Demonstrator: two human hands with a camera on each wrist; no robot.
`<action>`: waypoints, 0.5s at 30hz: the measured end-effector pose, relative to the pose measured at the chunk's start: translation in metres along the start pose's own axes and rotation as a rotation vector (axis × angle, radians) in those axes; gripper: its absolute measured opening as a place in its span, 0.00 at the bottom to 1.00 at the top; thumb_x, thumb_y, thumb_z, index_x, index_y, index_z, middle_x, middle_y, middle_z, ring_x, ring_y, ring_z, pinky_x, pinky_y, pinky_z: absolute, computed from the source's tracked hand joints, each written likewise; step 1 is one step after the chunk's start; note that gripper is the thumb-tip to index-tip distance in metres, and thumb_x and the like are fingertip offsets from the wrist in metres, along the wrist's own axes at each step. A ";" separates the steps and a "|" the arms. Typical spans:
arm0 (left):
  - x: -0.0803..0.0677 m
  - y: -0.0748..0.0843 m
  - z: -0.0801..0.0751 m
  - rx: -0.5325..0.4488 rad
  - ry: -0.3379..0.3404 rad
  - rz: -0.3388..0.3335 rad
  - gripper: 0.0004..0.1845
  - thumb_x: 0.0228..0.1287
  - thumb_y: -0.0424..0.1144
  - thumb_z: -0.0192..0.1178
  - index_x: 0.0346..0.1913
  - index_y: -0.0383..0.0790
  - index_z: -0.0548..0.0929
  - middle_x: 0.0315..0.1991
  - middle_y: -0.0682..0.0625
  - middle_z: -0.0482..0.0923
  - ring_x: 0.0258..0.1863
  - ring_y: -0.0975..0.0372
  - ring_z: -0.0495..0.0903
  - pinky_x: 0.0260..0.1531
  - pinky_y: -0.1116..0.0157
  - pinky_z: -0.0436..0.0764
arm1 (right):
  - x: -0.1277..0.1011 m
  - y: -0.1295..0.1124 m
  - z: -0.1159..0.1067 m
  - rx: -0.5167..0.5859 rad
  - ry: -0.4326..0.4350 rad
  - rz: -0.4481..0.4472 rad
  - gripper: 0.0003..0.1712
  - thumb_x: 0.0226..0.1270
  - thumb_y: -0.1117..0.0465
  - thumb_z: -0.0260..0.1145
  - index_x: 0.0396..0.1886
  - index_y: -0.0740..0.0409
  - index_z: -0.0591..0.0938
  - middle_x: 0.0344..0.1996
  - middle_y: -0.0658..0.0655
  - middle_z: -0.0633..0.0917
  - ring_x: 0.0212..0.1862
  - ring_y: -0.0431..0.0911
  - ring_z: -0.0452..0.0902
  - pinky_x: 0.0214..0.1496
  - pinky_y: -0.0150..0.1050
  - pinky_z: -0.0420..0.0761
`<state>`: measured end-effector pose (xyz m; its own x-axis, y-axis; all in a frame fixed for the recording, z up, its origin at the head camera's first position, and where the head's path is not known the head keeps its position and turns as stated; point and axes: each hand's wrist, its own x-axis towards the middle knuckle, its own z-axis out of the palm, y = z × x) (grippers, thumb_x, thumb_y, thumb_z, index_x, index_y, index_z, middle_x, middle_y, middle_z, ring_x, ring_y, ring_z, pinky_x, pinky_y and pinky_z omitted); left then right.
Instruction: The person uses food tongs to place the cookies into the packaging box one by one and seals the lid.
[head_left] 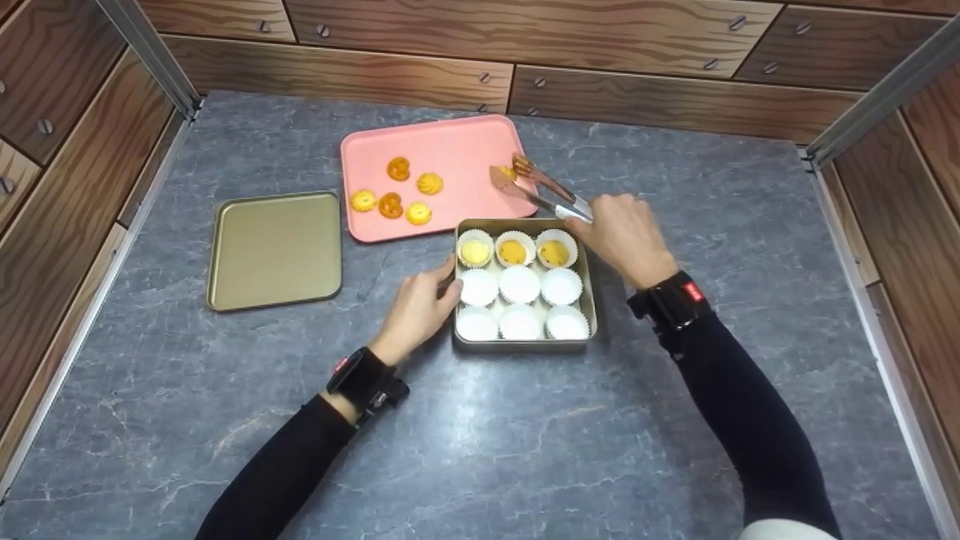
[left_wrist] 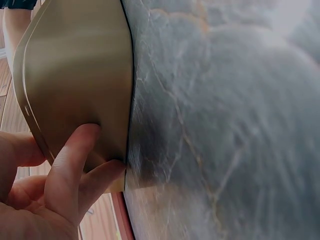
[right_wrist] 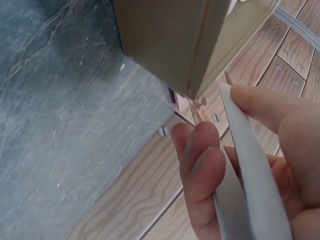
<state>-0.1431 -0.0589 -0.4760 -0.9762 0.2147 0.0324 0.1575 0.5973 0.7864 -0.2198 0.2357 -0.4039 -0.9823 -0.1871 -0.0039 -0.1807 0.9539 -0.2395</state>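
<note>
My right hand point(head_left: 626, 236) grips metal tongs point(head_left: 574, 210) with brown tips, the handles between thumb and fingers in the right wrist view. Those tips spread around a yellow cookie point(head_left: 508, 172) at the right end of a pink tray point(head_left: 465, 142). Nearer me stands a gold square tin point(head_left: 525, 346) holding rows of white paper cups point(head_left: 519, 285). In its back row, three cups hold yellow cookies point(head_left: 512, 252). My left hand point(head_left: 416, 307) holds the tin's left wall, thumb at the rim and fingertips against the outside, as the left wrist view shows.
Left of the tray, a gold square lid point(head_left: 277, 251) lies flat on the grey marbled table point(head_left: 487, 450). On the tray's left half are several more cookies, some pretzel-shaped point(head_left: 391, 205), others round point(head_left: 430, 183). Wood-patterned panels point(head_left: 420, 71) enclose the back and sides.
</note>
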 end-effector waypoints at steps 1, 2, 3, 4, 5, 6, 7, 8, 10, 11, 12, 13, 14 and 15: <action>0.000 0.000 0.000 0.000 -0.002 -0.003 0.27 0.77 0.40 0.58 0.72 0.30 0.70 0.66 0.34 0.74 0.12 0.66 0.56 0.14 0.68 0.67 | 0.001 -0.001 0.001 -0.006 0.004 0.001 0.25 0.73 0.46 0.67 0.22 0.59 0.78 0.17 0.55 0.74 0.19 0.49 0.69 0.16 0.41 0.68; 0.000 0.000 0.000 -0.001 -0.005 -0.006 0.27 0.77 0.40 0.58 0.72 0.30 0.70 0.62 0.32 0.79 0.12 0.67 0.56 0.13 0.69 0.66 | 0.002 -0.002 0.002 -0.013 0.008 0.001 0.25 0.73 0.46 0.67 0.22 0.59 0.77 0.17 0.55 0.74 0.19 0.50 0.69 0.16 0.41 0.67; 0.000 0.000 0.000 -0.003 -0.007 -0.008 0.27 0.77 0.40 0.58 0.72 0.30 0.70 0.56 0.32 0.83 0.11 0.67 0.56 0.12 0.70 0.64 | 0.002 -0.003 0.003 -0.019 0.011 0.002 0.26 0.73 0.45 0.67 0.21 0.58 0.77 0.17 0.54 0.74 0.19 0.50 0.69 0.16 0.41 0.67; 0.000 0.000 0.000 -0.004 -0.008 -0.010 0.27 0.77 0.40 0.58 0.72 0.30 0.70 0.51 0.32 0.85 0.10 0.68 0.56 0.10 0.71 0.63 | 0.003 -0.004 0.004 -0.027 0.015 0.004 0.26 0.73 0.45 0.67 0.21 0.58 0.76 0.17 0.54 0.73 0.19 0.50 0.69 0.16 0.41 0.67; 0.000 0.001 0.000 -0.005 -0.006 -0.010 0.27 0.77 0.40 0.58 0.72 0.30 0.70 0.47 0.33 0.86 0.10 0.68 0.56 0.10 0.71 0.62 | 0.004 -0.005 0.005 -0.036 0.019 0.003 0.26 0.73 0.44 0.67 0.21 0.58 0.76 0.17 0.54 0.73 0.19 0.50 0.70 0.16 0.42 0.67; 0.000 0.001 0.000 -0.005 -0.004 -0.010 0.27 0.77 0.40 0.58 0.72 0.30 0.70 0.47 0.33 0.86 0.10 0.68 0.56 0.10 0.72 0.62 | 0.004 -0.006 0.006 -0.045 0.023 0.002 0.27 0.73 0.44 0.67 0.21 0.58 0.76 0.17 0.54 0.73 0.19 0.51 0.70 0.16 0.42 0.68; -0.001 0.001 0.000 -0.004 -0.003 -0.008 0.27 0.77 0.40 0.58 0.72 0.30 0.70 0.47 0.33 0.86 0.10 0.68 0.56 0.10 0.72 0.62 | 0.005 -0.006 0.006 -0.053 0.025 0.001 0.27 0.73 0.44 0.67 0.21 0.58 0.76 0.17 0.54 0.73 0.20 0.51 0.71 0.17 0.43 0.69; -0.001 0.000 0.001 -0.004 -0.003 -0.007 0.27 0.77 0.40 0.58 0.72 0.30 0.70 0.49 0.33 0.86 0.10 0.68 0.56 0.10 0.71 0.63 | 0.005 -0.007 0.007 -0.060 0.028 -0.001 0.26 0.73 0.44 0.67 0.22 0.59 0.77 0.17 0.55 0.74 0.20 0.51 0.71 0.17 0.44 0.70; -0.001 0.000 0.001 -0.005 0.002 -0.004 0.27 0.77 0.41 0.58 0.72 0.31 0.71 0.60 0.33 0.81 0.11 0.66 0.57 0.11 0.68 0.66 | 0.005 -0.008 0.008 -0.075 0.035 -0.010 0.26 0.73 0.44 0.67 0.23 0.60 0.78 0.18 0.55 0.74 0.20 0.52 0.72 0.18 0.45 0.71; -0.001 0.000 0.001 0.003 0.008 0.001 0.27 0.77 0.41 0.58 0.71 0.30 0.71 0.64 0.35 0.78 0.13 0.65 0.60 0.14 0.66 0.71 | 0.004 -0.009 0.008 -0.079 0.038 -0.016 0.26 0.73 0.45 0.67 0.23 0.60 0.78 0.18 0.56 0.75 0.21 0.52 0.72 0.18 0.46 0.72; 0.000 0.000 0.001 0.007 0.013 0.007 0.27 0.76 0.40 0.58 0.71 0.30 0.72 0.66 0.36 0.75 0.14 0.64 0.62 0.19 0.64 0.76 | 0.004 -0.009 0.009 -0.080 0.039 -0.022 0.25 0.74 0.45 0.67 0.24 0.61 0.78 0.18 0.56 0.75 0.21 0.52 0.72 0.19 0.46 0.72; 0.000 0.000 0.000 0.009 0.016 0.011 0.26 0.76 0.40 0.58 0.71 0.30 0.72 0.66 0.36 0.75 0.16 0.62 0.65 0.23 0.61 0.80 | 0.004 -0.009 0.009 -0.077 0.038 -0.027 0.25 0.74 0.46 0.67 0.25 0.61 0.79 0.18 0.56 0.74 0.21 0.52 0.72 0.18 0.46 0.72; -0.001 0.000 0.000 0.011 0.020 0.015 0.26 0.76 0.40 0.58 0.71 0.30 0.72 0.66 0.37 0.75 0.18 0.61 0.66 0.27 0.58 0.82 | 0.004 -0.008 0.009 -0.072 0.037 -0.032 0.25 0.74 0.46 0.67 0.25 0.61 0.79 0.18 0.55 0.74 0.21 0.52 0.71 0.18 0.46 0.71; -0.001 0.000 0.000 0.011 0.023 0.019 0.26 0.76 0.40 0.58 0.70 0.29 0.72 0.65 0.36 0.76 0.18 0.60 0.66 0.29 0.56 0.83 | 0.004 -0.008 0.009 -0.065 0.036 -0.037 0.24 0.74 0.46 0.67 0.26 0.61 0.80 0.18 0.55 0.74 0.21 0.52 0.71 0.18 0.45 0.70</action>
<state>-0.1424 -0.0592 -0.4764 -0.9762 0.2079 0.0615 0.1772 0.6016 0.7789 -0.2219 0.2252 -0.4110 -0.9759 -0.2146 0.0388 -0.2181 0.9600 -0.1755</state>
